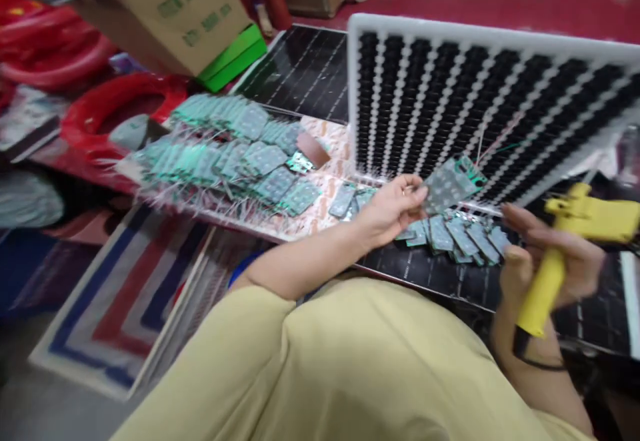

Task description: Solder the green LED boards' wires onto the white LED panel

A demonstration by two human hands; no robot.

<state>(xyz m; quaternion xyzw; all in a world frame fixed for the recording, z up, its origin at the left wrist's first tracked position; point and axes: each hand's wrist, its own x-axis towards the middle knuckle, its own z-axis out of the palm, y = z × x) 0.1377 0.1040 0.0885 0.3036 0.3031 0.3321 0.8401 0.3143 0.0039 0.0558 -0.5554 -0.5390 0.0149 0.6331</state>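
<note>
My left hand (395, 209) pinches a green circuit board (447, 185) by its left edge, holding it up over the bench. Thin white, red and green wires stick up from the board's far end. In my right hand (560, 267) is a yellow gun-shaped tool (545, 287), its handle pointing down with a dark cord at the bottom. Its exact kind I cannot make out. Below the held board, a row of overlapping circuit boards (463, 235) lies on the black panel. Larger stacked rows of boards (200, 157) with loose wires lie to the left.
A white-framed rack (415, 24) with black ribbed rows stands tilted behind my hands. Back left are a cardboard box (175, 17), a green box (233, 57) and a red ring-shaped object (80, 117). A striped board (120, 301) leans below the bench at left.
</note>
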